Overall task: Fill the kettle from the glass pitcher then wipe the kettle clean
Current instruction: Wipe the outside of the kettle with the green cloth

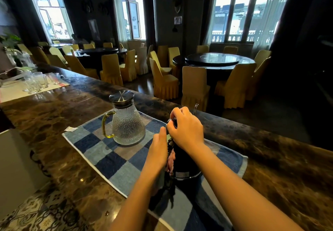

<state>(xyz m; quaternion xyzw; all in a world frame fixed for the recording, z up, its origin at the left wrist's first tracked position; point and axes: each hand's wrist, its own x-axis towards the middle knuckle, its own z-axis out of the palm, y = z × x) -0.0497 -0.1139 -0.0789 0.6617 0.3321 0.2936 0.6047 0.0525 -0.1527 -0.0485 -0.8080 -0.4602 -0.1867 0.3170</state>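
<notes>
On the checked towel [111, 158], just beside the lidded glass pitcher [128, 126], stands the black kettle [185, 166]. The step looks like wiping. The right hand [187, 129] curls its fingers round the kettle's top. The left hand [158, 148] presses a dark cloth [167, 182] to its side with fairly straight fingers. Next, the cloth likely needs working round.

We found the room dim, lit only by daylight from tall windows [243, 11] at the back, their panes blown out nearly white against black walls. That light laid soft glare along the polished counter [54, 115] and the steel lid [121, 96] of the glass pitcher [128, 128], while the dark kettle [185, 164] sank into shadow with little detail. Wide-angle distortion bent the window frames inward at the edges, and the lower corners looked soft.
</notes>
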